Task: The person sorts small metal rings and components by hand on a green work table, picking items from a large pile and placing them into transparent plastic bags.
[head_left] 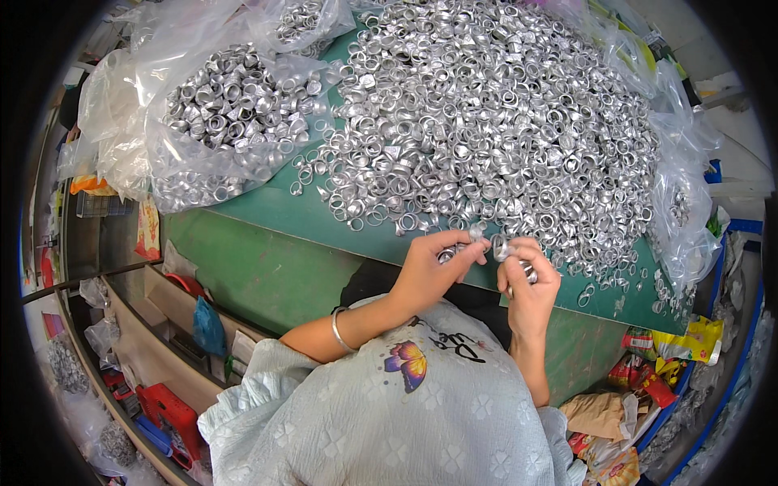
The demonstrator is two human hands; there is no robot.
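Both hands are raised at the near edge of a green table (267, 197), in front of a large heap of silvery metal rings (486, 113). My left hand (438, 263) is closed, with a ring pinched at its fingertips and more rings partly hidden under the fingers. Close beside it, my right hand (531, 283) pinches another ring (501, 246) between thumb and forefinger. More rings (528, 273) sit inside its curled fingers. The two hands are a small gap apart.
A clear plastic bag (121, 113) of rings lies at the far left, and another plastic bag (685, 178) lies at the right edge. Loose rings (585, 296) are scattered near the front right. Open drawers (154, 304) stand lower left; food packets (689, 340) lie lower right.
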